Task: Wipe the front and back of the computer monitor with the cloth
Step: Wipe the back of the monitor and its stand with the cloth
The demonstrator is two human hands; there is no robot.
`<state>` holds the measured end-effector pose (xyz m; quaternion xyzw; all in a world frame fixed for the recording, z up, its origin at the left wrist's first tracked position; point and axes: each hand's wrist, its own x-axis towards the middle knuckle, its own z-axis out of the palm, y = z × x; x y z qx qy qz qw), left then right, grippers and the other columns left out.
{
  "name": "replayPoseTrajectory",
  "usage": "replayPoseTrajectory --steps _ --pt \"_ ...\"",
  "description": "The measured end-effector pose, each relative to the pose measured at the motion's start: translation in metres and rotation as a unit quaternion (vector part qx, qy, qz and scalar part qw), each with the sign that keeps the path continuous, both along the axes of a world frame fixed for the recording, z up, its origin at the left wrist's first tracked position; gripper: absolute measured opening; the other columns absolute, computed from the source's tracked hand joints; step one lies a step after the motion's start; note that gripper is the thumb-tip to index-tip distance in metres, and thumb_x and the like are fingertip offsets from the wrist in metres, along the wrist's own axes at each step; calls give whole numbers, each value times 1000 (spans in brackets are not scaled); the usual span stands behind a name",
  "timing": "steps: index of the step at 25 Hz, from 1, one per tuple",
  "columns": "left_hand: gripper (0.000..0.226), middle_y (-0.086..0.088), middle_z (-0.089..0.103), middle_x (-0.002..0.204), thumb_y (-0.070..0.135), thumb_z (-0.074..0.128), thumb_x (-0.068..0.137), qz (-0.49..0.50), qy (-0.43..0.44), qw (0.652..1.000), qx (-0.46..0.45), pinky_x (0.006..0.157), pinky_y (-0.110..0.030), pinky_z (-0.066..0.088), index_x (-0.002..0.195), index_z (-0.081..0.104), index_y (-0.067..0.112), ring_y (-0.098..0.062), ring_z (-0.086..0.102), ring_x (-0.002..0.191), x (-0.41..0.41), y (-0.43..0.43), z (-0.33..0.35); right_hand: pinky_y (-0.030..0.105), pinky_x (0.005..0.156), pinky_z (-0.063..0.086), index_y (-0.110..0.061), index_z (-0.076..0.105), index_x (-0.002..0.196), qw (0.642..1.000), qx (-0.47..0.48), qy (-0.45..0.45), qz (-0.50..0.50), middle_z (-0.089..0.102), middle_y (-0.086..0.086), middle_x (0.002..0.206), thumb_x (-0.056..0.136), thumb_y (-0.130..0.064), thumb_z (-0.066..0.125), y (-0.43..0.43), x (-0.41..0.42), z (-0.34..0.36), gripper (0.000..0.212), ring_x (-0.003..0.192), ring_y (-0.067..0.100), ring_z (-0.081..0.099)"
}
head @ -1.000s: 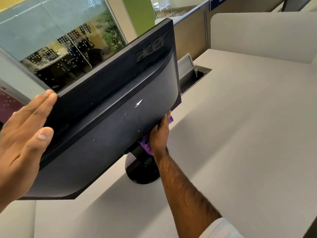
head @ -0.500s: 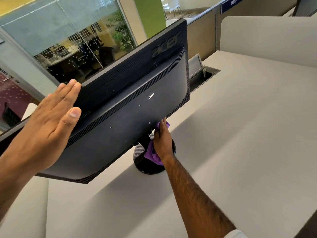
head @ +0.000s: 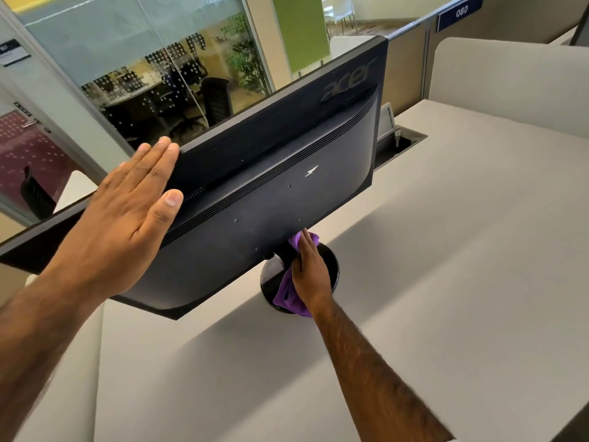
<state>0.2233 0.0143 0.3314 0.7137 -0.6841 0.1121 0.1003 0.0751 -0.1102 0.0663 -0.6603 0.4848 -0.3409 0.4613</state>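
Glass walls of a meeting room with dark chairs fill the far left, and a blue sign at the far right reads "080". Nearer, a pale grey counter carries the monitor, with a cream divider panel along its far right edge. "acer" is raised in the black plastic near the monitor's top right corner, and a small white lightning-bolt mark sits lower on the casing. The monitor shows its back to the camera: matte black, ribbed vent lines running across it, a few small screw holes, and it is tilted with its top edge leaning away. It stands on a round glossy black base near the middle of the counter. Behind its right edge an open cable hatch is let into the counter, lid raised; what lies inside cannot be made out. The left hand lies flat and released against the left part of the back, fingers straight and together. The right hand grasps a purple cloth, pressing it around the stand neck just under the monitor's lower edge, above the base
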Motion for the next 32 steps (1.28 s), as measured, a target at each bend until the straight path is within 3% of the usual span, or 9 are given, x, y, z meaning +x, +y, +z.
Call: replayPoseTrajectory --steps 4,7,10,17,22,28,32 --pt "70 15 2 171 63 2 102 15 -3 1000 -13 129 -37 1 164 9 31 1 -6 155 6 17 2 46 117 40 -23 18 160 994 -62 -22 -82 25 -2 166 100 -2 54 31 21 -5 73 148 27 38" --pt "69 14 2 171 60 2 103 18 -15 1000 -11 129 -40 2 164 8 31 -1 -6 156 11 23 0 56 113 41 -8 31 157 965 -215 143 -37 25 13 165 79 -7 82 41 26 -25 93 151 37 25" --pt "66 12 3 171 57 4 104 37 -17 999 -20 128 -36 -1 164 10 30 -2 -6 156 20 33 -2 53 118 33 -7 22 160 936 -253 242 31 18 17 167 65 -15 94 32 16 -31 119 153 36 17" --pt "64 8 10 172 52 7 105 66 -18 996 -54 129 -39 2 164 15 28 -7 0 158 39 59 -10 46 119 16 -4 18 161 927 -269 260 36 9 18 169 62 -15 96 31 13 -39 126 156 34 10" --pt "63 8 8 172 48 9 105 66 -19 996 -53 128 -43 4 164 13 26 -7 -2 158 40 57 -10 51 113 40 -2 16 159 930 -271 242 50 13 23 167 54 -20 99 37 12 -48 135 153 40 16" --pt "63 8 3 172 49 7 105 72 -28 995 -65 128 -46 0 164 10 27 -9 -6 158 41 58 -15 52 110 44 5 20 156 921 -249 291 70 7 25 166 55 -15 99 50 8 -67 130 150 43 22" --pt "64 4 3 172 48 7 106 84 -19 991 -103 127 -51 -2 164 14 24 -13 -7 158 40 66 -25 51 102 50 7 36 151 908 -233 336 92 27 29 160 48 -16 102 48 1 -74 125 146 45 32"
